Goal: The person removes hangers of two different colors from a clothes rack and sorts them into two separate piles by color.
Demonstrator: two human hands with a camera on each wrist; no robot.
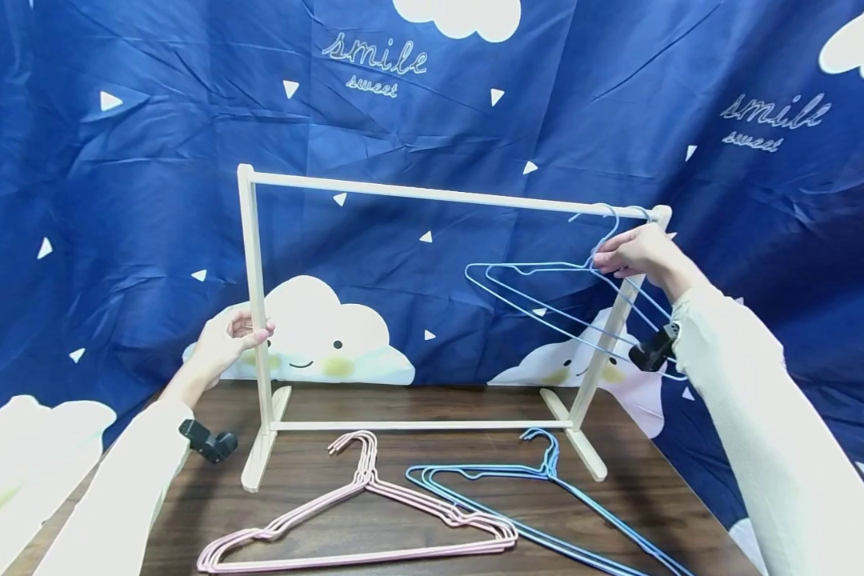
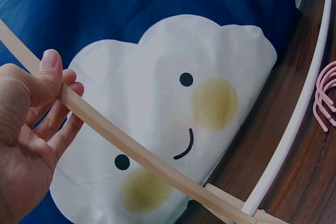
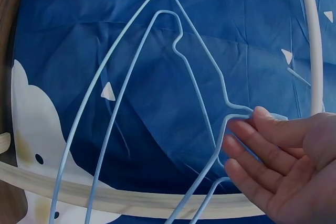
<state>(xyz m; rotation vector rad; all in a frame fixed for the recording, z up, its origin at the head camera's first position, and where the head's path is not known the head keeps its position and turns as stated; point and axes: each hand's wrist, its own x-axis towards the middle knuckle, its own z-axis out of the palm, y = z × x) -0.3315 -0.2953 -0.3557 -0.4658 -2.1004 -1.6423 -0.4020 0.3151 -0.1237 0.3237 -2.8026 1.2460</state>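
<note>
My left hand (image 1: 223,340) grips the left post (image 1: 255,264) of a pale wooden clothes rack, thumb in front and fingers behind it in the left wrist view. Up at the rack's right end, my right hand (image 1: 644,256) pinches a light blue wire hanger (image 1: 497,264) just below its hook. That hook reaches over the top rail (image 1: 432,193); whether it bears on the rail I cannot tell. Close behind, a second blue hanger has its hook (image 1: 642,210) over the rail by the right post, partly hidden by my hand.
Several pink hangers (image 1: 360,558) lie stacked on the dark wooden table (image 1: 202,512) before the rack. Several blue hangers (image 1: 550,460) lie to their right, partly touching them. A blue curtain (image 1: 151,200) with clouds and triangles hangs behind.
</note>
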